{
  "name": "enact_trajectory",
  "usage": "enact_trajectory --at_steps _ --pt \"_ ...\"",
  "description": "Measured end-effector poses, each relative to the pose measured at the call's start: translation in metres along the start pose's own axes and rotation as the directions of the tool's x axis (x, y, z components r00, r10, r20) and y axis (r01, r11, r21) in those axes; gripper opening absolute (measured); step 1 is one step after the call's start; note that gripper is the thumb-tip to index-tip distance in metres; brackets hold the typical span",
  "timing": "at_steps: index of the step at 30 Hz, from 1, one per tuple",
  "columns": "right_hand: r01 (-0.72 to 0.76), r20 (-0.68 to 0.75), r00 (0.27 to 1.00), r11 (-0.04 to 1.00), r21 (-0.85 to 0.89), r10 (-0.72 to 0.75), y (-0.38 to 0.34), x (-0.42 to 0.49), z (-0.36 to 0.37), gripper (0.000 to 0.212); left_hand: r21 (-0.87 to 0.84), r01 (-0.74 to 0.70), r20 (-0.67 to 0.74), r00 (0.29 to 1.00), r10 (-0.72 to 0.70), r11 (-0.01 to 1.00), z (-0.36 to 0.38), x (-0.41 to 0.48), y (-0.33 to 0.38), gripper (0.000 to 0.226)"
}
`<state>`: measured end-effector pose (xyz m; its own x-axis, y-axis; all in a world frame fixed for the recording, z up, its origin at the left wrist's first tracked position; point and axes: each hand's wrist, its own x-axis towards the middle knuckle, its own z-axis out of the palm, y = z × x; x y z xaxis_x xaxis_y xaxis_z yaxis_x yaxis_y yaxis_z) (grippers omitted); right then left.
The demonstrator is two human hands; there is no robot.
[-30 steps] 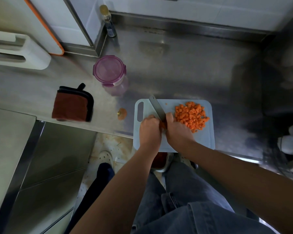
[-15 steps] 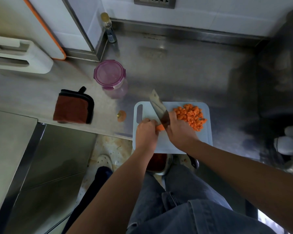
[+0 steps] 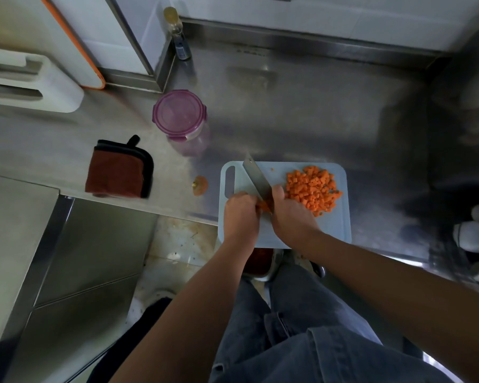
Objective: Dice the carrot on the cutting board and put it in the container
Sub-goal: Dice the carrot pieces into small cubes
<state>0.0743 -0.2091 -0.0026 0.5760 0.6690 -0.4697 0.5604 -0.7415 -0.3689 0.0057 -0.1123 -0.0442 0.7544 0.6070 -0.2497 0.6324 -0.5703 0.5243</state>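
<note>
While the last short piece of carrot (image 3: 264,205) remains under the blade, most of the dicing appears done: a heap of small orange cubes (image 3: 313,189) lies on the far right part of the pale cutting board (image 3: 335,230), touching nothing but the board. The left hand (image 3: 241,214) is curled over the remaining stub, its fingers bent and pinning it to the board near the middle. The right hand (image 3: 291,217) is closed round the handle of the knife (image 3: 256,179); the handle itself is hidden by the hand, and the broad blade slants away toward the board's far left corner.

A few cuts seem to be left, judging by how little carrot shows between the hands. The second half of the task is not yet begun. The container (image 3: 180,117), a clear round tub with a purple clip lid, stands on the steel counter (image 3: 302,114) beyond the board's far left corner, apart from it, with the lid in place and no orange visible through its wall. The lid must come off before any transfer.

A trimmed carrot top (image 3: 200,185) lies on the counter just left of the board.

No writing can be read. The small bottle (image 3: 177,34) in the far corner carries a dark label, too small to make out.
</note>
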Motion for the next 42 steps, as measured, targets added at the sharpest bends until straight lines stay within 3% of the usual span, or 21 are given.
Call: enact_trajectory --at_steps 11,27,36,42 --pt "0.031 -0.106 0.994 0.987 0.159 -0.014 0.005 0.001 -0.009 0.021 0.043 -0.021 -0.009 1.000 0.021 0.999 0.001 0.001 -0.003 0.014" --pt "-0.020 -0.047 0.999 0.995 0.095 0.025 -0.006 -0.010 0.008 0.033 0.015 -0.002 -0.029 1.000 0.002 1.000 0.005 -0.001 -0.004 0.019" --pt "-0.014 -0.042 0.999 0.996 0.092 0.017 -0.004 0.000 0.009 0.021 0.046 0.001 -0.025 1.000 0.000 0.999 0.006 0.001 -0.005 0.017" --pt "-0.038 -0.127 0.989 0.958 0.283 0.077 0.014 0.001 -0.004 0.030 -0.028 0.026 0.020 0.999 -0.026 0.999 0.002 0.002 -0.006 0.006"
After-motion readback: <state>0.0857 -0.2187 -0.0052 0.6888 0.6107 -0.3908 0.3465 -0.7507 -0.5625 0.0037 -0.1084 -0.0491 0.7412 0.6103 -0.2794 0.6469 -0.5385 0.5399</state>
